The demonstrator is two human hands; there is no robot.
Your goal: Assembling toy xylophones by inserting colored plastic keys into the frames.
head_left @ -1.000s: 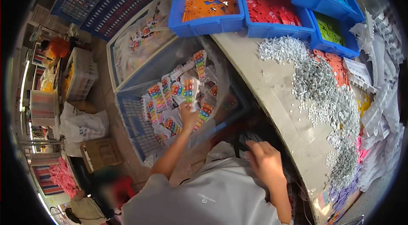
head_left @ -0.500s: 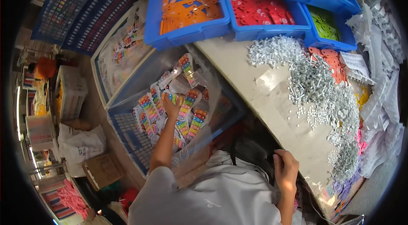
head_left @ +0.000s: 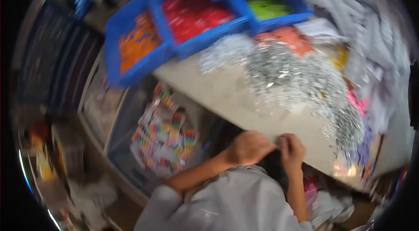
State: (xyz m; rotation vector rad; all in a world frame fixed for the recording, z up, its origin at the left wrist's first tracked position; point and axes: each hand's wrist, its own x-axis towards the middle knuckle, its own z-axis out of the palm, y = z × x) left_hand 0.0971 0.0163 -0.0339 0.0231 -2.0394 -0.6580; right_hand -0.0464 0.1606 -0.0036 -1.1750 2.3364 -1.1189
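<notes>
The picture is blurred by motion. My left hand [head_left: 248, 147] and my right hand [head_left: 291, 149] meet at the near edge of the beige table [head_left: 227, 95], fingertips touching. Between them they seem to pinch something small and thin, too blurred to name. A wide heap of small silvery clear packets [head_left: 288, 71] lies on the table just beyond the hands. Left of my left forearm, a crate [head_left: 120, 143] below the table holds many-coloured packets [head_left: 163, 137].
Blue bins stand along the far edge: orange pieces [head_left: 137, 43], red pieces [head_left: 194, 15], green pieces [head_left: 268, 8]. White packets [head_left: 371, 34] pile up at the right. Dark blue crates [head_left: 48, 65] are stacked at the left, on the floor side.
My left hand has come back from the crate of coloured packets to the table edge and joined my right hand. The view has swung to the left and is now blurred.
</notes>
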